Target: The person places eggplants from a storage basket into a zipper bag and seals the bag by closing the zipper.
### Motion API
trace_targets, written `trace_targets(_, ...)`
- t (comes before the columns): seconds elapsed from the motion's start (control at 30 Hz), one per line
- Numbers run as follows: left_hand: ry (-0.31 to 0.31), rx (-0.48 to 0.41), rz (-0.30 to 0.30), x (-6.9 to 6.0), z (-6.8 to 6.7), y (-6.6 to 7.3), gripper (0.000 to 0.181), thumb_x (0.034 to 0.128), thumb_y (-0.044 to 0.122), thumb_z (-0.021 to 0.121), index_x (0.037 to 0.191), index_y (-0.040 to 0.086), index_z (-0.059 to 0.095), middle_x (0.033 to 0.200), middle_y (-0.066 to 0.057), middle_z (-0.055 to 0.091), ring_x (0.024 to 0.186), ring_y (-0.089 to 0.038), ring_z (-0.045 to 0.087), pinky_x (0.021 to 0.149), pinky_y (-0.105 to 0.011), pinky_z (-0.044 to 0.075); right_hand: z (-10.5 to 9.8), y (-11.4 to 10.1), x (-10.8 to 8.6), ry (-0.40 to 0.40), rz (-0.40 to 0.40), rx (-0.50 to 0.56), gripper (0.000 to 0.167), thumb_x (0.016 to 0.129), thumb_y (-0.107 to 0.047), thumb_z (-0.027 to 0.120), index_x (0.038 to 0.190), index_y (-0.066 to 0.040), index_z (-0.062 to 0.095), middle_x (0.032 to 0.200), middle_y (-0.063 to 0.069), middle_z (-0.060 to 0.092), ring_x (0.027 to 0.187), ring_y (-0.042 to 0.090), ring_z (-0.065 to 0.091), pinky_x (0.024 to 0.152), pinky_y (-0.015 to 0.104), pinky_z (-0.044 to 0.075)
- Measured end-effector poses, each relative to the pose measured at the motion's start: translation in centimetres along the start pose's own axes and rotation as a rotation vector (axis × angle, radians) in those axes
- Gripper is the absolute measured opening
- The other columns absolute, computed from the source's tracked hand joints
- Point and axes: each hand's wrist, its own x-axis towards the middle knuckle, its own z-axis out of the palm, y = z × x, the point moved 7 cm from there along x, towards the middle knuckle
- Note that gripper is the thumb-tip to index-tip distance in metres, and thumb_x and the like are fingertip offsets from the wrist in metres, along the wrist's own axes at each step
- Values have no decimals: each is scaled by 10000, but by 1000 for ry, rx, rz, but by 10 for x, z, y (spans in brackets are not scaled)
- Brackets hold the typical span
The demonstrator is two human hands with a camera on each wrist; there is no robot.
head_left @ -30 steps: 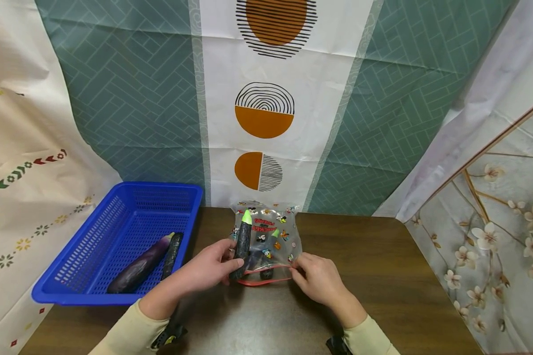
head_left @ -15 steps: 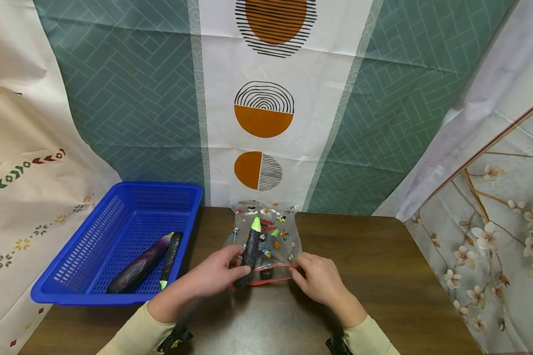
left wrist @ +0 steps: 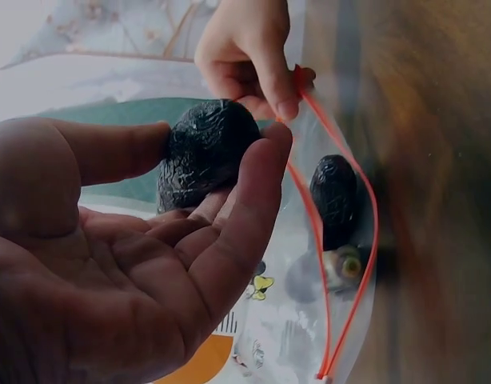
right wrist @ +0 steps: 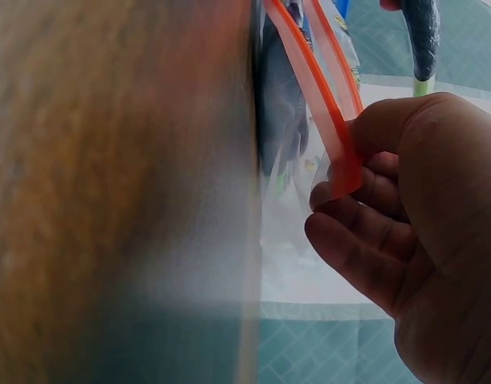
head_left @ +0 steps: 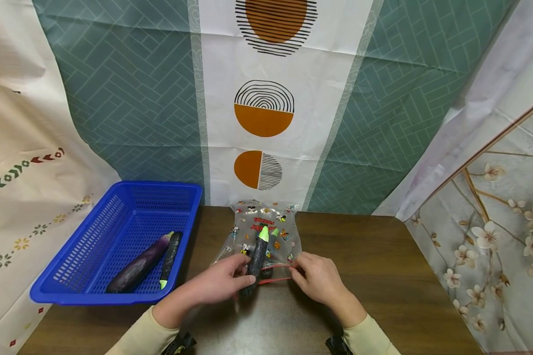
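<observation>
Got patterned cloth (head_left: 266,108) behind, blue basket (head_left: 133,231) with eggplant (head_left: 139,266) and skinny veg (head_left: 171,259) inside. Gripping green-tipped veg (head_left: 258,252) in left hand (head_left: 219,279), half-hiding bagged veg (left wrist: 333,196), pinching bag (head_left: 288,246) in right hand (head_left: 317,277)

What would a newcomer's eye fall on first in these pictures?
The bright blue basket at the head view's left, with a purple eggplant inside, probably draws the eye first. Next might come the green-tipped dark vegetable that the left hand holds above the clear zip bag, which the right hand pinches.
</observation>
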Motion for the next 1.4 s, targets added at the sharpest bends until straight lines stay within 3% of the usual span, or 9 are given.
trace_targets(0.17, -73, -46, -11, -2, 11, -1, 413, 1070, 131, 728, 1372, -111, 585, 1080, -141, 760, 724, -301, 717, 652, -348, 605, 1, 0, -1, -4, -1, -1, 251, 887, -176, 923, 851, -222, 678, 771, -119, 601, 625, 46, 528, 521, 269, 427)
trace_targets(0.3, -94, -39, 5, -3, 16, -1, 354, 1062, 121, 736, 1331, -71, 610, 1018, -99, 760, 688, -299, 710, 609, -332, 588, 1, 1, -1, -6, 4, 4, 254, 883, -173, 926, 854, -221, 678, 767, -122, 588, 620, 43, 503, 521, 262, 409)
trace_targets(0.57, -142, -47, 6, -5, 26, -4, 495, 1060, 106, 730, 1458, -131, 552, 1076, -105, 766, 715, -203, 699, 620, -324, 603, 1, 0, 1, -10, 11, 3, 258, 884, -174, 917, 848, -218, 665, 760, -119, 576, 617, 47, 491, 518, 270, 398)
trace_targets(0.83, -216, -27, 27, -6, 36, -5, 181, 1063, 97, 725, 1214, 50, 637, 870, 35, 694, 639, -172, 659, 562, -294, 575, 1, 0, 1, -22, 22, 7, 253, 888, -173, 919, 839, -212, 673, 764, -109, 590, 618, 46, 504, 519, 265, 406)
trace_targets(1.4, -288, 47, -68, -10, 40, -17, 384, 1050, 112, 751, 1403, 24, 629, 904, 25, 706, 541, -165, 616, 521, -291, 531, 2, 2, 0, -7, 5, 13, 240, 890, -191, 914, 841, -207, 680, 781, -92, 618, 624, 86, 558, 518, 295, 454)
